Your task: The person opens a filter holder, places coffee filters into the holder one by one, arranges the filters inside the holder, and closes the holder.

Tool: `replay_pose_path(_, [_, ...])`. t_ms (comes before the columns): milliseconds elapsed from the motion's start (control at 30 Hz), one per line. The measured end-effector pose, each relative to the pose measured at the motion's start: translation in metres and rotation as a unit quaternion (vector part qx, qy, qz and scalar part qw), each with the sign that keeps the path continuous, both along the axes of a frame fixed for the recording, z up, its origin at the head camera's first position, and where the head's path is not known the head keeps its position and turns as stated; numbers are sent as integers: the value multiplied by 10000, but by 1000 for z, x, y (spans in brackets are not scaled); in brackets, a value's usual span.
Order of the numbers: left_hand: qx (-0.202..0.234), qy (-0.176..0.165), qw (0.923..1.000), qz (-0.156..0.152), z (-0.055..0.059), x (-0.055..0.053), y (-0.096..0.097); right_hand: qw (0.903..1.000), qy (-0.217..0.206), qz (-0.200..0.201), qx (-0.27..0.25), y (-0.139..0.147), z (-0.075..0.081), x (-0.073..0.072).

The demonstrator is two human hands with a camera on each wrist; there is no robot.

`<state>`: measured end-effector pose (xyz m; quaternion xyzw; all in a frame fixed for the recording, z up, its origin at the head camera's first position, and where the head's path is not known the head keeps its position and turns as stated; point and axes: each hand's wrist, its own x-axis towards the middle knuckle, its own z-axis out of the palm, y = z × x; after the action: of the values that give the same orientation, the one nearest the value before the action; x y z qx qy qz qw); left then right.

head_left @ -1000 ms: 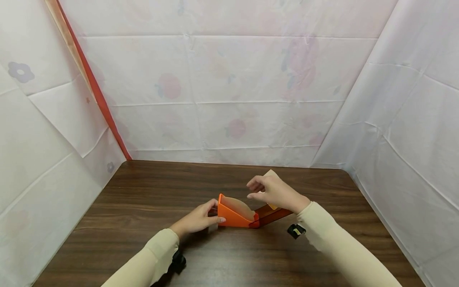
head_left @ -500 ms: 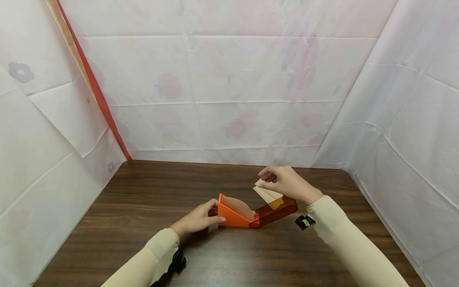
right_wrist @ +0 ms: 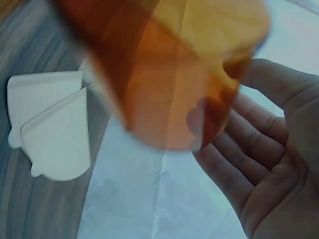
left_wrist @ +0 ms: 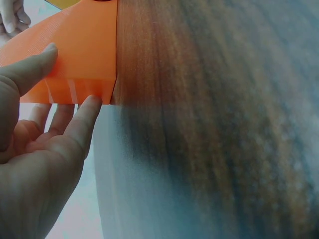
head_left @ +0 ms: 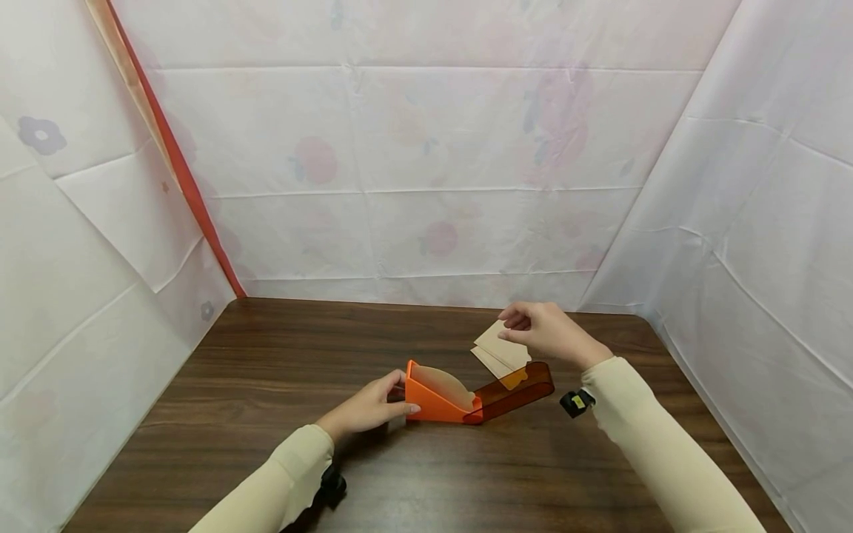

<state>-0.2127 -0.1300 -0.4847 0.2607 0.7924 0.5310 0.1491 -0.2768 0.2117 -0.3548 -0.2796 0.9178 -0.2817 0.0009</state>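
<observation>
An orange coffee filter holder [head_left: 433,398] stands on the table, a tan paper coffee filter [head_left: 445,383] in its body. My left hand [head_left: 365,407] grips its left end; in the left wrist view the thumb [left_wrist: 42,64] lies along one orange wall, with the other fingers at another side. The translucent amber lid [head_left: 516,392] is swung back to the right. Above and behind it hovers my right hand [head_left: 549,331], fingers loosely bent and holding nothing visible. Two paper filters [head_left: 498,346] lie overlapping on the table near its fingertips. In the right wrist view, the lid [right_wrist: 164,89] partly covers those fingers.
The dark wood-grain table [head_left: 280,355] ends at a pale patterned sheet [head_left: 413,185] behind, with more sheeting at both sides. A red strip [head_left: 180,163] runs down the left corner. Black wrist cameras [head_left: 576,402] hang below the sleeves.
My right hand has drawn away to the right and slightly back, uncovering the lid and the two paper filters on the table. My left hand and the filter holder have stayed in place.
</observation>
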Motion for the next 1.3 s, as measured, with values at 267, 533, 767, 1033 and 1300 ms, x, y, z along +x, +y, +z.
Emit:
replay_pose_path(267, [-73, -7, 10000, 27, 2, 1, 0, 9999, 41, -132, 42, 18, -15, -15])
replay_pose_path(533, [-86, -30, 9999, 58, 3, 2, 1, 9990, -158, -402, 152, 31, -35, -26])
replay_pose_path(767, [-70, -40, 9999, 63, 3, 2, 1, 9970, -400, -608, 260, 38, -57, -36])
replay_pose_path(1033, [-45, -67, 9999, 61, 3, 2, 1, 9942, -713, -766, 264, 41, -74, -45])
replay_pose_path(1300, [-65, -16, 10000, 39, 3, 1, 1, 9925, -835, -838, 300, 41, -80, -51])
